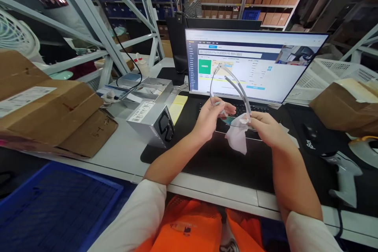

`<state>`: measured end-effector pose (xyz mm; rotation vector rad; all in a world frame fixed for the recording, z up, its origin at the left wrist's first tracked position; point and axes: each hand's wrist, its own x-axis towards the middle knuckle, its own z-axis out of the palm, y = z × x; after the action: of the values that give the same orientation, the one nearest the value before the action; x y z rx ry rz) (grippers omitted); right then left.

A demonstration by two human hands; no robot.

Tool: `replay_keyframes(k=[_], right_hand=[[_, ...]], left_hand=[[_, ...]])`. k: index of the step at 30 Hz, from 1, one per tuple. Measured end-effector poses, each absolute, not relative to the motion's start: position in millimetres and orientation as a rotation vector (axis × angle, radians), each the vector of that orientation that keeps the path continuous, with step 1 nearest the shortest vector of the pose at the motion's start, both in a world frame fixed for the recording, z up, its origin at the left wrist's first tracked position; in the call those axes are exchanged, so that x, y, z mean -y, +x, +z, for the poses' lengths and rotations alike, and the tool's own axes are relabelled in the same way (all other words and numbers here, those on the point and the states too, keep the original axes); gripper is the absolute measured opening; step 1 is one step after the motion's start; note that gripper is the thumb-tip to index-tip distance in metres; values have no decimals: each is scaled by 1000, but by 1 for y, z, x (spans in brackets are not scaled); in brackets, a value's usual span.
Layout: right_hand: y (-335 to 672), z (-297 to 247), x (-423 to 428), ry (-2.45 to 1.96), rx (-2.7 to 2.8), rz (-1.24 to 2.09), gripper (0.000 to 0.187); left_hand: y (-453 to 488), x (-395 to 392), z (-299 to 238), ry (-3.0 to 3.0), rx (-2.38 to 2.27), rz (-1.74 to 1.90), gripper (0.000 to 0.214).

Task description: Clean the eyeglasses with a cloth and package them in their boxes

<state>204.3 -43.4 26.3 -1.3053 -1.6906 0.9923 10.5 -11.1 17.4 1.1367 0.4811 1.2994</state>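
A pair of clear-framed glasses (242, 93) is held up in front of the monitor, temples pointing upward and lenses low. My left hand (209, 120) is closed around one side of the frame, thumb and fingers pinching it. At the other side, my right hand (268, 128) pinches the frame together with a thin white cloth (238, 138). The cloth hangs down over part of a lens; the right fingertips are partly hidden behind it. To the left of my hands stands a grey box (152, 126) with a printed label and a dark glasses picture.
Behind the hands are a lit monitor (265, 67) and keyboard. On the left lie an open grey box (156, 88), a yellow pad (177, 108) and cardboard boxes (67, 114). A barcode scanner (344, 177) and mouse (310, 132) are on the right. A person (193, 7) stands far back.
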Motion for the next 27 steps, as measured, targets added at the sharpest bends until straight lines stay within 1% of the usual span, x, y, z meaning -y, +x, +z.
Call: replay_keyframes(k=[3,8,14,27], right_hand=[[205,26,45,-1269,1687,1000,29],[207,25,49,-1318,1728,799,37],[207,25,53,-1416,1773,543,39],[204,28,52,-1441,1862,471,38]], left_hand=[[5,6,20,1156,-483,1204,42],[-2,6,25,1108,-435,1021,50],[-3,3,24,1024,-432,1052,41],[1,-4,20,939,-367,1160,36]])
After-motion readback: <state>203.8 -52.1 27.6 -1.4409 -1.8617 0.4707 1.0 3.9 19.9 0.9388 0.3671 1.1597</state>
